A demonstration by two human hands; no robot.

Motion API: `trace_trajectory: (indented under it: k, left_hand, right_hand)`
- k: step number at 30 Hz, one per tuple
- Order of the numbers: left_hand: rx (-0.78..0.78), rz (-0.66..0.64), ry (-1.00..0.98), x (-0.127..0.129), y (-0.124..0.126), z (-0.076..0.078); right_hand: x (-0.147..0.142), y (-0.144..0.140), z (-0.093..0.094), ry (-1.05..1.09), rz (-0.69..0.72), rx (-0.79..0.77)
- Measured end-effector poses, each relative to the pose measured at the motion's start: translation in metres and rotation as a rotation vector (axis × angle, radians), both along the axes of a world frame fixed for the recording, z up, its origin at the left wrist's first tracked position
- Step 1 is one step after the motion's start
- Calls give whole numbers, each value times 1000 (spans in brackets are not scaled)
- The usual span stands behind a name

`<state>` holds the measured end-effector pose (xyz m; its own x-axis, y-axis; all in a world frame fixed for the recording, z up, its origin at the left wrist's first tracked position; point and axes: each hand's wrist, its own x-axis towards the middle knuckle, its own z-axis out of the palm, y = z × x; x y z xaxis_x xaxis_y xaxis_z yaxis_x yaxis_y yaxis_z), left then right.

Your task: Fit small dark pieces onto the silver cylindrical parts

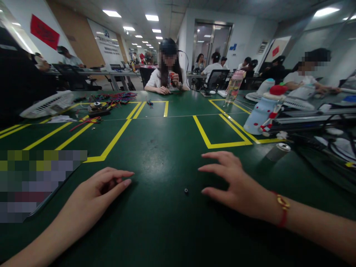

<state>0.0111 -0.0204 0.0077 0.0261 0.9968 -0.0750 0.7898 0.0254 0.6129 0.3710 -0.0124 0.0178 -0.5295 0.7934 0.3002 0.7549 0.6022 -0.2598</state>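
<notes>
Ceiling light panels point(111, 13) are lighting an open office; a green surface point(167, 148) is bearing yellow tape lines point(114, 139); a glass door point(213, 37) is standing behind.

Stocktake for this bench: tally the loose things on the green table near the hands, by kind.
Small black nut: 1
Grey can: 1
Clear bottle: 1
White fan: 1
Blue toy: 1
Total: 5

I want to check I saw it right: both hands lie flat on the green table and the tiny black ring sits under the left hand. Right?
Not quite. In the head view the tiny black ring lies in the open on the green table, between the left hand and right hand.
</notes>
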Motion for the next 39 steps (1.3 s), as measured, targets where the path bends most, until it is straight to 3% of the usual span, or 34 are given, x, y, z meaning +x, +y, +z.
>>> trace_trajectory:
  k: [3, 6, 9, 12, 15, 17, 20, 30, 39]
  left_hand:
    - [21, -12, 17, -3, -1, -2]
    - [39, -21, 11, -4, -1, -3]
    - [38, -26, -6, -3, -1, -3]
    - [26, -33, -23, -1, -1, -2]
    - [23, -37, -22, -1, -1, -4]
    - [27, -39, -12, -3, -1, -6]
    - [29, -49, 2, -4, -2, -8]
    - [13, -42, -19, -2, -3, -4]
    - [8, -33, -22, -1, -4, -4]
  right_hand:
    - [-44, -3, -6, 31, 139, -109]
    - [-33, 4, -2, 40, 84, -27]
    - [22, 15, 14, 74, -119, 124]
    - [94, 24, 31, 28, -415, 257]
    - [147, 25, 35, -155, -732, 170]
    - [164, 22, 33, -185, -860, 58]
    - [166, 20, 29, -146, -909, -7]
    - [164, 18, 34, -39, -1076, 36]
    - [163, 16, 32, -22, -1004, -32]
